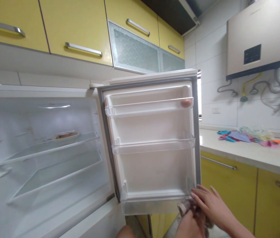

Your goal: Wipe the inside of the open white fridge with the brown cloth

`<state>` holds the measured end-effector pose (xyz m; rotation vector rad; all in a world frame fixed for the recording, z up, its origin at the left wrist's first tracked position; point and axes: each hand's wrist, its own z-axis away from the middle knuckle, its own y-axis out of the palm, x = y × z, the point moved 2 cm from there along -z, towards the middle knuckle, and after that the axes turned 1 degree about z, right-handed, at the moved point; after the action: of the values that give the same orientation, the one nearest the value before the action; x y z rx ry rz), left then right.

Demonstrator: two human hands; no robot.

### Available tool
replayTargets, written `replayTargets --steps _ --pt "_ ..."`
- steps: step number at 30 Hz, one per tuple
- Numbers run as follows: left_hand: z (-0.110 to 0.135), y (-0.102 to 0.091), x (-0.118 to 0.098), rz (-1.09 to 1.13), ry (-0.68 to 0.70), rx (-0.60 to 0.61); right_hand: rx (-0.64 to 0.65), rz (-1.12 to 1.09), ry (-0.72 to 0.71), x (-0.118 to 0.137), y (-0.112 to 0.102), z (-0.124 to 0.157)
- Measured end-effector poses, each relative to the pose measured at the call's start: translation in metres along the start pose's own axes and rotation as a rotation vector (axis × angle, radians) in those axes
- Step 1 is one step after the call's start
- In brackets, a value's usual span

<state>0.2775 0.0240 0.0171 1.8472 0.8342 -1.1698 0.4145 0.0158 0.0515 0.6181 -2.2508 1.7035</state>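
The fridge door (pixel 152 165) stands wide open, showing its white inner side with clear shelves. My right hand (pixel 211 205) is at the door's lower right corner, fingers stretched out and apart, tips touching the bottom door shelf (pixel 152 205). Just below it my left hand (pixel 191 226) is closed around a crumpled greyish cloth (pixel 184 207), which is partly hidden under my right fingers. A single egg (pixel 186 102) lies at the right end of the top door shelf.
The fridge interior (pixel 43 148) on the left has glass shelves, one bearing a dish of food (pixel 67 135). Yellow cabinets run above and below. The counter (pixel 254 155) on the right holds colourful plastic bags (pixel 249 136). A water heater (pixel 256 39) hangs on the tiled wall.
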Motion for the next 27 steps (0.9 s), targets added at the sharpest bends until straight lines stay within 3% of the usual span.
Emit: replayTargets --steps 2,4,6,11,14,17,19,23,27 --pt "0.023 -0.045 -0.018 -0.159 0.053 0.166 -0.01 -0.03 0.007 -0.006 0.002 -0.001" --pt "0.044 -0.083 -0.036 -0.574 0.123 0.424 -0.032 -0.059 0.003 -0.009 0.005 -0.001" --pt "0.059 -0.118 -0.054 -0.83 0.149 0.484 -0.046 -0.077 0.002 -0.01 0.008 0.0" --pt "0.092 -0.187 -0.073 -1.475 0.168 0.434 -0.063 -0.111 0.004 -0.012 0.014 -0.001" --pt "0.107 -0.213 -0.077 -1.774 0.241 0.191 -0.087 -0.151 -0.003 -0.015 0.019 -0.001" --pt "0.111 -0.217 -0.094 -1.838 0.209 -0.128 -0.12 -0.195 -0.001 -0.016 0.02 0.0" --pt "0.104 -0.209 -0.113 -1.773 0.15 -0.217 -0.121 -0.223 -0.001 -0.015 0.02 0.001" --pt "0.076 -0.183 -0.146 -1.634 0.051 -0.082 -0.117 -0.261 0.032 -0.013 0.023 0.006" --pt "0.049 -0.16 -0.146 -1.517 0.01 0.004 -0.126 -0.357 0.054 -0.02 0.034 0.014"
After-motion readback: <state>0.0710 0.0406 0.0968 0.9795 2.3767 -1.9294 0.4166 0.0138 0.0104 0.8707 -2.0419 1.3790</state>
